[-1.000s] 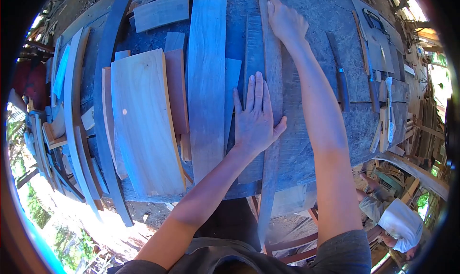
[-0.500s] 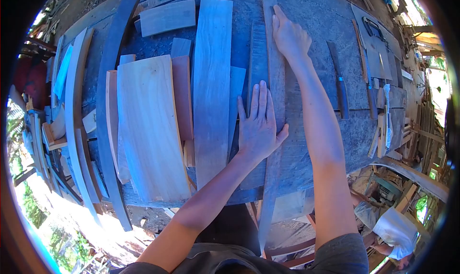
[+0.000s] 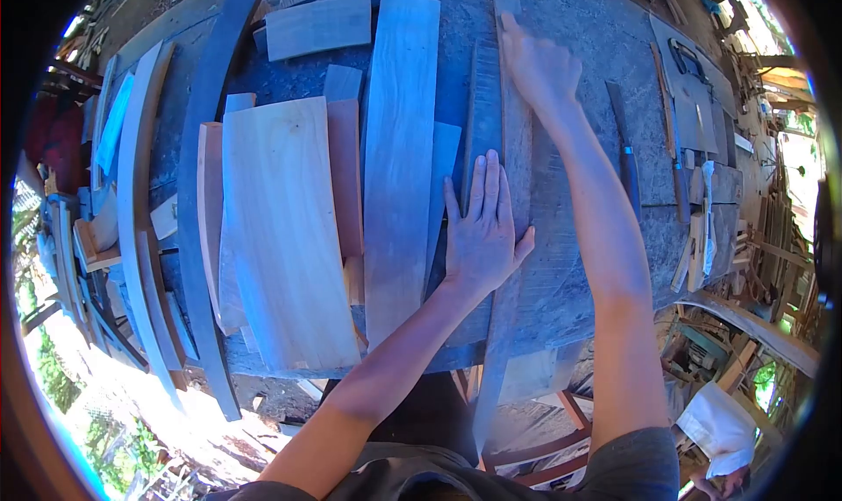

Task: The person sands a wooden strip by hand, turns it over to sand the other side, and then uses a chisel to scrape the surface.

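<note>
A narrow wooden strip [image 3: 516, 142] lies lengthwise across the tabletop [image 3: 561, 299], running away from the person. Its near end juts past the tabletop's front edge and hangs over open air. Both hands are on it. The left hand [image 3: 485, 229] is spread open and flat, palm down, with the fingers pointing away. It covers the strip's middle and laps onto the darker board [image 3: 481, 98] that lies touching the strip's left side. The right hand [image 3: 537, 63] reaches to the far part of the strip and rests on top with its fingers extended, not curled round anything. Neither hand grips: both press down, which looks like a way to pin the strip tight along its neighbour and keep the overhanging end from tipping.

Left of the dark board lies a long pale plank [image 3: 399, 150], then a wide curved board [image 3: 285, 238] stacked over reddish pieces, and beyond these a long dark curved rib [image 3: 197, 194]. To the right of the right arm, well apart from the strip, a slim dark-handled tool [image 3: 624, 150] lies parallel to it.
</note>
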A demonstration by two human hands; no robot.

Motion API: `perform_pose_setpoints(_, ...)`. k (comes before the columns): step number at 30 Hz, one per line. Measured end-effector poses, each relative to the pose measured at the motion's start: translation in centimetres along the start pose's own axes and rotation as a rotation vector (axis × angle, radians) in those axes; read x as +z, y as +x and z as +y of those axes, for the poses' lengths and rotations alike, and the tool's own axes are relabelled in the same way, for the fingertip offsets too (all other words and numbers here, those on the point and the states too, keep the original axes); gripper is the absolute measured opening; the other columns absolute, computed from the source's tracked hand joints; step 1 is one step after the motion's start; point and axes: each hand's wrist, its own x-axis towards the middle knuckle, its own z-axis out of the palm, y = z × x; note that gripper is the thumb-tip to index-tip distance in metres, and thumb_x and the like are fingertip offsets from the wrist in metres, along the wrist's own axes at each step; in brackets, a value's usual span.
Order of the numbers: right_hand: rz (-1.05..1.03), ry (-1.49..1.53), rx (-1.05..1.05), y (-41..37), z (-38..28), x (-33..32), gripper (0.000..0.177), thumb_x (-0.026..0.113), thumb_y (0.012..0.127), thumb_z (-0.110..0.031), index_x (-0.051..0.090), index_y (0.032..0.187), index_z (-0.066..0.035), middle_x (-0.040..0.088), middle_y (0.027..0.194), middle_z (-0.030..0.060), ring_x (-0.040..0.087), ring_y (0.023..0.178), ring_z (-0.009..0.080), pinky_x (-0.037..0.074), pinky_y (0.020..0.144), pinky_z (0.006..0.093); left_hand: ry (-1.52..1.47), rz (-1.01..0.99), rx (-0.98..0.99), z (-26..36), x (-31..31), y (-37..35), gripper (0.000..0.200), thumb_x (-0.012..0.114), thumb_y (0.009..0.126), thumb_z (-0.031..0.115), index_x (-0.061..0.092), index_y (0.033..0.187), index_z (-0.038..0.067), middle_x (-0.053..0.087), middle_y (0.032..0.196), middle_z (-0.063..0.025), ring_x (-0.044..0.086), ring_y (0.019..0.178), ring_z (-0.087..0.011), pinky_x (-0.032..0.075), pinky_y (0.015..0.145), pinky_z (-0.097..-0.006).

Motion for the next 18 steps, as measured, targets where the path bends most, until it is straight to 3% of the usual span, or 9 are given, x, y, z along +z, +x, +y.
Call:
perform_pose_setpoints(2, -0.206, -0.022, -0.010, -3.1, -0.6, -2.8, 0.038, 0.056, 0.098, -0.036, 0.057, 0.137, -0.031, 0.072, 0.071, 0.0142, 0.073, 0.067, 0.0338, 0.056, 0.055, 0.0496, -0.018, 0.018, -0.004, 0.1, -0.3, 0.6, 0.094, 0.062, 0.089, 0.048, 0.026, 0.149, -0.015, 0.014, 0.163, -0.0267, 0.013, 0.154, -0.0353, 0.017, 0.116, -0.0685)
perform_pose_setpoints(6, -0.266, -0.038, -0.072, -2.2, -0.4, -2.9, 0.038, 0.056, 0.098, -0.034, 0.056, 0.136, -0.030, 0.072, 0.074, 0.0135, 0.073, 0.070, 0.0350, 0.057, 0.059, 0.0515, -0.015, -0.005, -0.005, 0.0, -0.4, 0.7, 0.094, 0.061, 0.089, 0.048, 0.025, 0.150, -0.015, 0.014, 0.163, -0.0267, 0.013, 0.154, -0.0350, 0.014, 0.116, -0.0688)
perform_pose_setpoints(8, -0.098, -0.046, -0.099, 2.4, 0.2, 0.4, 0.035, 0.054, 0.099, -0.035, 0.056, 0.133, -0.029, 0.072, 0.072, 0.0132, 0.073, 0.070, 0.0353, 0.057, 0.059, 0.0515, 0.007, 0.008, 0.010, 0.0, -0.1, 1.2, 0.093, 0.060, 0.090, 0.048, 0.025, 0.150, -0.015, 0.014, 0.163, -0.0267, 0.014, 0.154, -0.0349, 0.013, 0.116, -0.0688)
perform_pose_setpoints(12, -0.086, -0.032, -0.050, 5.8, -0.3, 3.0, 0.033, 0.052, 0.100, -0.036, 0.057, 0.132, -0.029, 0.073, 0.075, 0.0141, 0.074, 0.074, 0.0357, 0.057, 0.062, 0.0518, 0.027, 0.020, 0.002, -0.2, 0.0, 1.1, 0.093, 0.058, 0.091, 0.048, 0.024, 0.150, -0.014, 0.014, 0.163, -0.0267, 0.014, 0.154, -0.0346, 0.013, 0.116, -0.0689)
perform_pose_setpoints(15, -0.134, 0.010, -0.028, 2.4, -0.6, -0.2, 0.034, 0.050, 0.101, -0.037, 0.056, 0.133, -0.030, 0.074, 0.083, 0.0158, 0.074, 0.080, 0.0371, 0.057, 0.066, 0.0525, 0.012, 0.022, 0.001, -0.1, 0.0, 1.1, 0.093, 0.058, 0.091, 0.049, 0.024, 0.150, -0.014, 0.014, 0.163, -0.0266, 0.014, 0.154, -0.0344, 0.013, 0.116, -0.0692)
perform_pose_setpoints(18, -0.339, 0.022, 0.022, 1.1, -0.9, -2.0, 0.035, 0.049, 0.101, -0.038, 0.057, 0.135, -0.033, 0.075, 0.090, 0.0162, 0.073, 0.084, 0.0388, 0.057, 0.070, 0.0531, 0.011, 0.011, -0.008, -0.2, 0.0, 1.2, 0.092, 0.058, 0.091, 0.049, 0.025, 0.150, -0.014, 0.014, 0.163, -0.0265, 0.013, 0.154, -0.0343, 0.013, 0.116, -0.0694)
